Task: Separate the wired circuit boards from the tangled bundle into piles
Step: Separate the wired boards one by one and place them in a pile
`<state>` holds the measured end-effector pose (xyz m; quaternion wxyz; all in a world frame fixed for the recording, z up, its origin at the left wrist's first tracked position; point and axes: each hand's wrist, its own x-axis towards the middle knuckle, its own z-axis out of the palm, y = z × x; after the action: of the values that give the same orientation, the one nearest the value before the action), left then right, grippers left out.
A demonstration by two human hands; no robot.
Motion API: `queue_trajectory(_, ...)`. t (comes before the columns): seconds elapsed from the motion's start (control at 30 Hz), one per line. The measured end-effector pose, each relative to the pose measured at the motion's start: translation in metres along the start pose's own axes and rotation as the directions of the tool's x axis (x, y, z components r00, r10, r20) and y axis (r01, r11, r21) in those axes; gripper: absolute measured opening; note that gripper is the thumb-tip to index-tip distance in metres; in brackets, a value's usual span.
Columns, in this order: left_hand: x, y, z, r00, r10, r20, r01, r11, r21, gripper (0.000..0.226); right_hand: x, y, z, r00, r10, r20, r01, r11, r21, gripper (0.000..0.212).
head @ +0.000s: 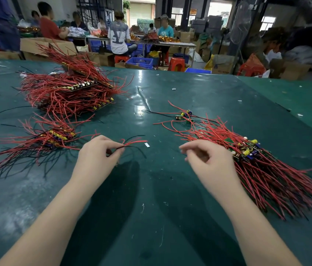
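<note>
A big tangled bundle (68,93) of red-wired circuit boards rises at the back left of the green table. In front of it lies a smaller pile (42,143) with red and black wires. Another pile (262,166) of boards with yellow and blue capacitors fans out on the right. A few loose boards (184,115) lie beyond that pile. My left hand (98,156) pinches the ends of several red and black wires (134,144) that stick out to the right. My right hand (208,158) hovers next to the right pile, fingers curled and apart, holding nothing.
The green table (151,189) carries small white scraps (147,144) and bits of wire. Behind its far edge stand cardboard boxes (45,48), blue crates (139,62) and red stools (176,64). Several people sit at another table (176,44) in the background.
</note>
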<state>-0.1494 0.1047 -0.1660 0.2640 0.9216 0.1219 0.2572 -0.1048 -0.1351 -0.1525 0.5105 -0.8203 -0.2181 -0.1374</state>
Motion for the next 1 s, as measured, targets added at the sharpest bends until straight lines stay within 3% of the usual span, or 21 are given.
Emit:
queue_trajectory(0.13,-0.007,0.019,0.006,0.993,-0.003,0.117,0.052,0.905,-0.422,0.012,-0.008,-0.001,0.018,0.945,0.145,0.294,-0.149,0.989,-0.008,0.026)
queue_trajectory(0.27,-0.015,0.034,0.01,0.96,0.031,0.279,0.178,0.702,-0.689,0.019,-0.012,0.004,0.028,0.872,0.273,0.407,-0.273,0.96,-0.06,0.018)
queue_trajectory(0.4,-0.02,0.039,0.013,0.93,0.08,0.358,0.225,0.646,-0.729,0.021,-0.011,-0.003,0.029,0.827,0.291,0.481,-0.368,0.927,0.071,0.012)
queue_trajectory(0.47,-0.021,0.04,0.012,0.924,0.106,0.368,0.222,0.636,-0.739,0.021,-0.011,-0.007,0.028,0.796,0.281,0.536,-0.424,0.89,0.165,0.02)
queue_trajectory(0.67,-0.021,0.045,0.007,0.932,0.124,0.342,0.199,0.612,-0.765,0.02,-0.009,-0.008,0.022,0.73,0.302,0.613,-0.635,0.633,0.443,0.021)
queue_trajectory(0.87,-0.022,0.045,0.006,0.949,0.121,0.291,0.131,0.689,-0.713,0.016,-0.007,-0.006,0.024,0.798,0.307,0.519,-0.595,0.541,0.595,0.018)
queue_trajectory(1.0,-0.017,0.041,0.01,0.97,-0.067,0.234,0.201,0.762,-0.616,0.014,-0.005,-0.004,0.021,0.863,0.266,0.43,-0.505,0.506,0.7,0.029)
